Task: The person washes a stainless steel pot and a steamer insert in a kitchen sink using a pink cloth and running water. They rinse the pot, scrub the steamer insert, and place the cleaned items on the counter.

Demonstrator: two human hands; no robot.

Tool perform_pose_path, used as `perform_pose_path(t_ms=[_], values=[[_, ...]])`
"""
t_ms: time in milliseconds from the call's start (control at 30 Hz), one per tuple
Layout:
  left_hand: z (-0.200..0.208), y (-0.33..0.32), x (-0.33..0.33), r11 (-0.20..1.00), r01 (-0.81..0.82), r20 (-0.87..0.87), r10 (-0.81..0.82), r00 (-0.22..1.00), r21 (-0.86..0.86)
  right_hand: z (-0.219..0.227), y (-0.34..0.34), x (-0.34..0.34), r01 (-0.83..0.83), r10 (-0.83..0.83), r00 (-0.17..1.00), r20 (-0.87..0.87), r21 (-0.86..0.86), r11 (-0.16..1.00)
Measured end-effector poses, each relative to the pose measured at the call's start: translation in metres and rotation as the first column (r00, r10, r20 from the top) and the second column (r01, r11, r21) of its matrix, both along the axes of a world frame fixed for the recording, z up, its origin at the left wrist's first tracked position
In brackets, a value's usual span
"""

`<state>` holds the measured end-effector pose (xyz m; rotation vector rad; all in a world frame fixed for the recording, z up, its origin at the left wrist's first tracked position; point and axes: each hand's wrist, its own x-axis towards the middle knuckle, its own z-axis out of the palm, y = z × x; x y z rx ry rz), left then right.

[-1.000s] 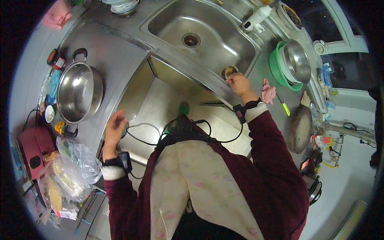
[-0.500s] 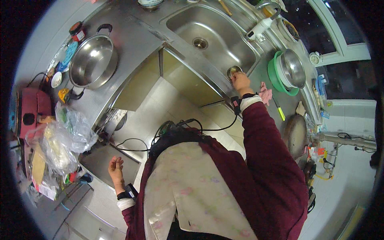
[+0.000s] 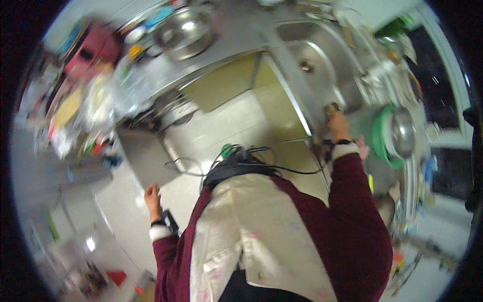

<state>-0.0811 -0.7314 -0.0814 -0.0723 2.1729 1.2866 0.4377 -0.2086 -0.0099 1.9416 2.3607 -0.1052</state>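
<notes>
**One hand on the sink's edge, the other hanging free**

Nearest the camera, the person's pale apron (image 3: 251,236) and dark red sleeves fill the lower middle. The left hand (image 3: 151,195) hangs low over the pale floor (image 3: 226,131), away from any surface, fingers loosely spread and holding nothing, as an idle hand would.

Farther out, the right hand (image 3: 338,126) reaches up to the front rim of the steel sink (image 3: 322,65). It seems closed on a small dark thing (image 3: 330,107) at the rim, too blurred to name or to be sure of the grip.

Just right of that hand, a steel bowl (image 3: 402,133) sits in a green basin (image 3: 378,136), likely nested to drain.

Farthest, a big steel pot (image 3: 183,32) stands on the counter (image 3: 236,50) left of the sink, beyond clear bags (image 3: 95,105) and a pink box (image 3: 93,48).
</notes>
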Motion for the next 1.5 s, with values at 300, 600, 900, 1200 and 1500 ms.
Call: perform_pose_path(t_ms=[300, 600, 900, 1200, 1500], values=[[-0.071, -0.073, -0.022, 0.909, -0.235, -0.298, 0.132, 0.945, -0.343, -0.007, -0.006, 0.009, -0.021, 0.028, 0.997, -0.070, 0.109, 0.994], [-0.094, -0.047, -0.032, 0.876, -0.076, -0.105, 0.030, 0.994, -0.477, 0.000, -0.003, 0.018, -0.119, 0.137, 0.988, -0.064, 0.229, 0.966], [-0.065, 0.064, -0.002, 0.987, 0.122, 0.409, -0.156, 0.899, 0.108, -0.008, -0.010, 0.020, -0.089, 0.131, 0.980, -0.149, 0.255, 0.963], [-0.038, 0.299, -0.030, 0.794, 0.567, 0.145, -0.602, 0.786, 0.221, 0.005, -0.019, 0.016, -0.075, 0.106, 0.987, -0.118, 0.238, 0.968], [-0.054, 0.310, -0.065, 0.676, 0.736, 0.131, -0.734, 0.666, 0.044, 0.023, -0.030, 0.006, -0.111, 0.158, 0.969, -0.191, 0.234, 0.966]])
